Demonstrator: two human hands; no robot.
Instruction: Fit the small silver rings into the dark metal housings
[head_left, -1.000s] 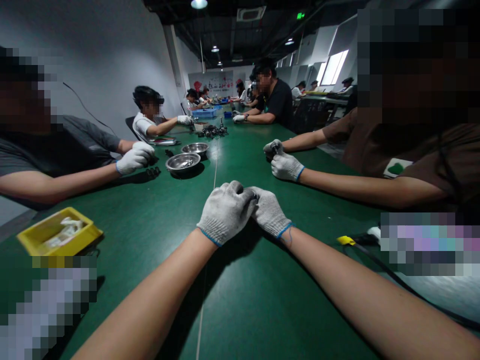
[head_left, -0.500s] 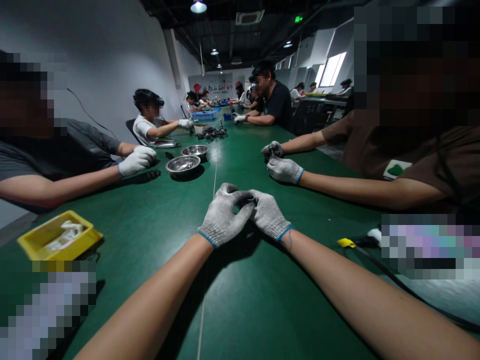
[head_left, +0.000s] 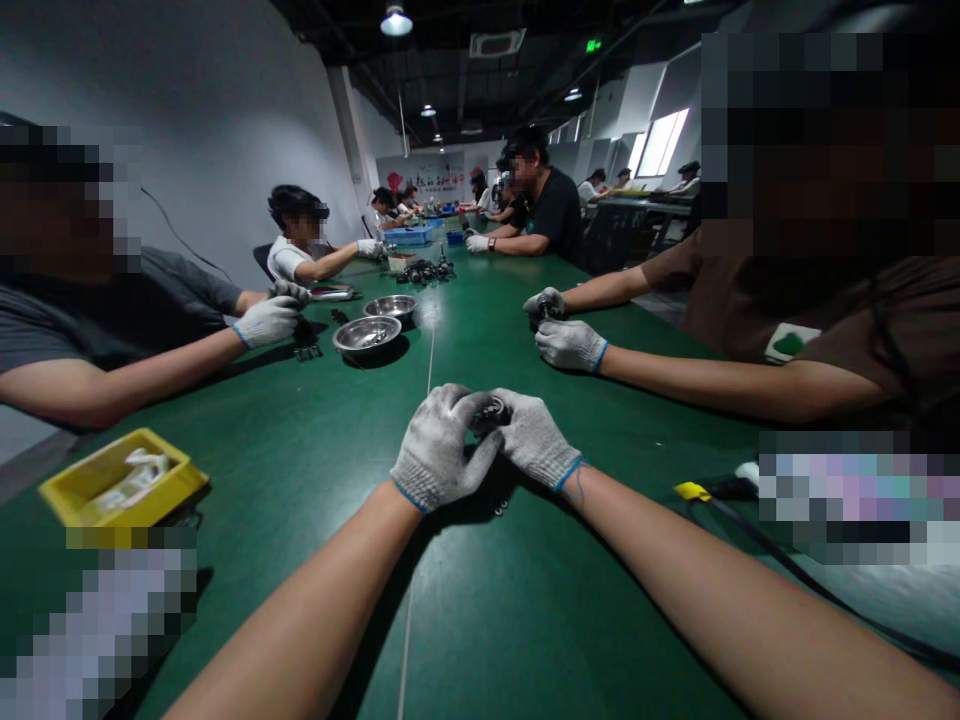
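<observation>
Both hands (head_left: 441,452) (head_left: 537,440) clasp a dark part (head_left: 492,409) — mostly hidden, perhaps metal.

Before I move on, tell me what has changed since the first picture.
The left hand has parted its thumb from its fingers, baring the dark round part between the hands. Small rings have come into view on the table. The right hand stays at the part; the steel bowls and yellow bin stay put.

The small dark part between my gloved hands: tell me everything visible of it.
The small dark part looks rounded and metallic, with a bright ring-like top edge; finer detail is too small to tell. Over the green table, your left hand curls around one side and your right hand grips the other, hiding much of it.
</observation>
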